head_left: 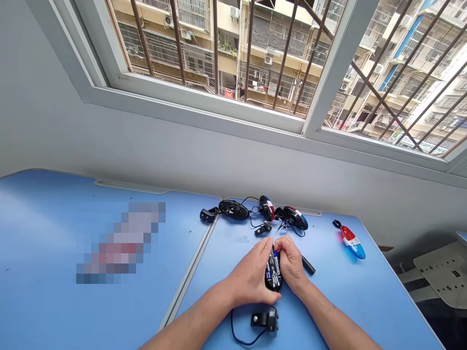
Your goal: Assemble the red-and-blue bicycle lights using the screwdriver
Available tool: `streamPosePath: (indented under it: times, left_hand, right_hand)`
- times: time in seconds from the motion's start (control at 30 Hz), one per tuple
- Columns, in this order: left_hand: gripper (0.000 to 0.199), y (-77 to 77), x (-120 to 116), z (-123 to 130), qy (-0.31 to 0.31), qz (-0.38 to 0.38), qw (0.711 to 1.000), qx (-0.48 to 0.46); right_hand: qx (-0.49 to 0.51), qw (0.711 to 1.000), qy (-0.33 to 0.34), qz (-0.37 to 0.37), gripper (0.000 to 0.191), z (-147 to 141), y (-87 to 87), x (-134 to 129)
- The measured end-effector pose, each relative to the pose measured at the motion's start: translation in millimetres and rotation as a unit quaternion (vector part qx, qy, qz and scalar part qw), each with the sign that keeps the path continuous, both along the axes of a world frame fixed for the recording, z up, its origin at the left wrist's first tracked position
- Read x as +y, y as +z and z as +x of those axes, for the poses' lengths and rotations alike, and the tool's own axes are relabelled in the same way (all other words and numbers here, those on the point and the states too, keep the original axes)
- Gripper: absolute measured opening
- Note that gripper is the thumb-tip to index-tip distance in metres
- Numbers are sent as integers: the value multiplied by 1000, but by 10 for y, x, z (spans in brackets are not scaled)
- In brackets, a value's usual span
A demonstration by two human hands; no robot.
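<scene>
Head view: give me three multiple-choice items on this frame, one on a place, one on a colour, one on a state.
1. Where does the black rod lie?
A) On the window sill
B) On the blue table, right of the right hand
C) On the floor

2. The lone light shell at far right is:
A) All black
B) Green
C) Red, white and blue

3. The black housing held by the left hand and right hand is:
A) Open, batteries showing
B) Shut
C) Wrapped in cloth

Answers: 1 B, it lies beside that hand. 2 C, those colours show plainly. 3 A, batteries show inside.
</scene>
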State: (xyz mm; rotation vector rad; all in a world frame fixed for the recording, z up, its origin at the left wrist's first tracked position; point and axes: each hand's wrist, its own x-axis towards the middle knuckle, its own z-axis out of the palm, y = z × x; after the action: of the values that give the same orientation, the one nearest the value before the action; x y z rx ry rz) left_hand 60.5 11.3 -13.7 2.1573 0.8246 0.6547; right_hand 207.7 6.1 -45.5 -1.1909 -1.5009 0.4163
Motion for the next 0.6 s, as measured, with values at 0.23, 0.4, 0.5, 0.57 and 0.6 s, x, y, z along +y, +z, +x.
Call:
streamPosePath:
  times: [0.23,0.4,0.5,0.57,0.6]
  left_hand:
    - [98,9,0,-4,0,2,1000,-7]
    - [95,6,-11,3,0,9,1000,2]
    - [95,8,-16,7,0,19,1000,-3]
    - [95,11,-17,9,-3,23,1000,-2]
    - [95,11,-17,9,-5,25,1000,-1]
  right_hand:
    - [-1,1000,1,-6,23,-1,0,-8]
    - [7,1000,2,-11,22,1,-5,-5]
    - [13,1000,3,-13,21,3,2,-7]
    - [16,1000,5,-15,21,9,8,-7]
    - [17,1000,5,-16,21,13,10,-6]
